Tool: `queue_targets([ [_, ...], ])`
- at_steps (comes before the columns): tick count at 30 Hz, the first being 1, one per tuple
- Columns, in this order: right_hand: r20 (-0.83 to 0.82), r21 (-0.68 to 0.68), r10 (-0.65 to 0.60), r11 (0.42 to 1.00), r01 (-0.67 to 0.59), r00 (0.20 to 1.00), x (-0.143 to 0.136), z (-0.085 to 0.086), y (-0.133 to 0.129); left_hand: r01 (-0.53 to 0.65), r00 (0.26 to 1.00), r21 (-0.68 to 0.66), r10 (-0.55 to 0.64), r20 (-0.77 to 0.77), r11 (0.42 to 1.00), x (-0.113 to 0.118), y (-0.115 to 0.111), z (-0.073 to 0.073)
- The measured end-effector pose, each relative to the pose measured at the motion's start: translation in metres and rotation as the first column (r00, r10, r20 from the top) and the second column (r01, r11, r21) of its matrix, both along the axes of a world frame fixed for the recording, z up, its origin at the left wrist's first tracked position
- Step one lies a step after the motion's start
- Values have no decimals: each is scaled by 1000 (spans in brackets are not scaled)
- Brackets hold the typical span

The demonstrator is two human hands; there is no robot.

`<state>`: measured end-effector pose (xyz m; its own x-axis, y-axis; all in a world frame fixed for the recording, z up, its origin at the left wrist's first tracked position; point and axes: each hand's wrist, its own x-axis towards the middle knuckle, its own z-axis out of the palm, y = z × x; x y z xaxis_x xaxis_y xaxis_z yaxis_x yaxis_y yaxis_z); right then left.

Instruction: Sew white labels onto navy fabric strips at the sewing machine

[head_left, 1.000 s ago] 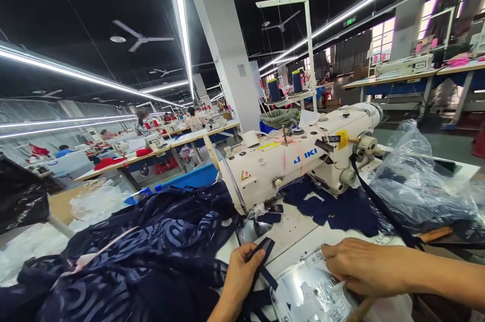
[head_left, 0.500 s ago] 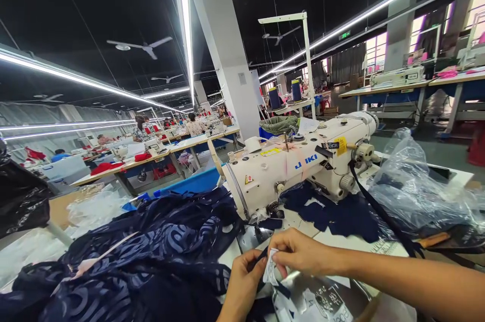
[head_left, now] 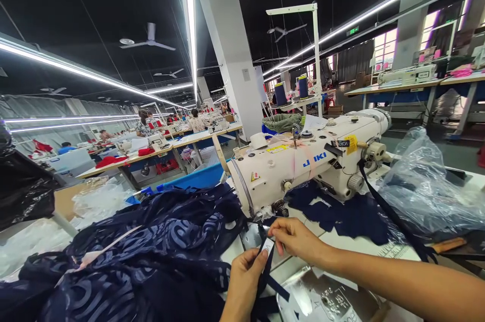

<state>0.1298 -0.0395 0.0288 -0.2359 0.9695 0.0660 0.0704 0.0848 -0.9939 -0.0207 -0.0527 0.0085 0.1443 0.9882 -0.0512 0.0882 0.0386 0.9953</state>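
Observation:
Thumb and fingers of my left hand [head_left: 245,274] pinch a dark navy strip [head_left: 268,267] together with a small white label [head_left: 268,246]. My right hand [head_left: 294,239] is closed at the label's upper end, fingertips pinched; what lies between them is too small to make out. Both hands are just in front of the needle area of a white sewing machine [head_left: 280,165]. Below them, a metal plate [head_left: 326,294] carries several white labels. A large heap of navy patterned fabric [head_left: 151,246] lies to the left.
Navy fabric scraps [head_left: 341,211] lie beneath the machine arm. At the right is a clear plastic bag [head_left: 420,185], with a wooden-handled tool [head_left: 449,245] near it. A black bag [head_left: 22,185] hangs at the far left. Other people sit at distant tables.
The white label has moved up from near the plate and now lies flat along the navy strip. My right hand has risen slightly towards the needle area. The view has shifted a little.

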Motion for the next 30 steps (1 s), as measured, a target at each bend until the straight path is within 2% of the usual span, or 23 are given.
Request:
queue_targets([
  [2,-6,-13,-22,1000,22,1000,4,2,1,-3,1000,-19,4,27,1000,1,0,-2],
  [6,-34,-13,47,999,-47,998,6,2,-1,-13,999,-1,13,42,1000,4,-1,-2],
  [14,-1,-20,102,995,-102,995,7,0,4,-17,998,2,16,65,1000,3,-3,4],
  [23,-25,-16,188,982,-188,982,16,3,3,40,994,-33,-37,98,999,4,-8,14],
  [27,-36,-31,170,985,-171,985,14,3,-1,55,994,-23,-53,100,998,5,-9,18],
  [30,-17,-28,131,991,-131,991,10,-2,-6,80,995,-19,-78,57,997,4,-7,13],
])
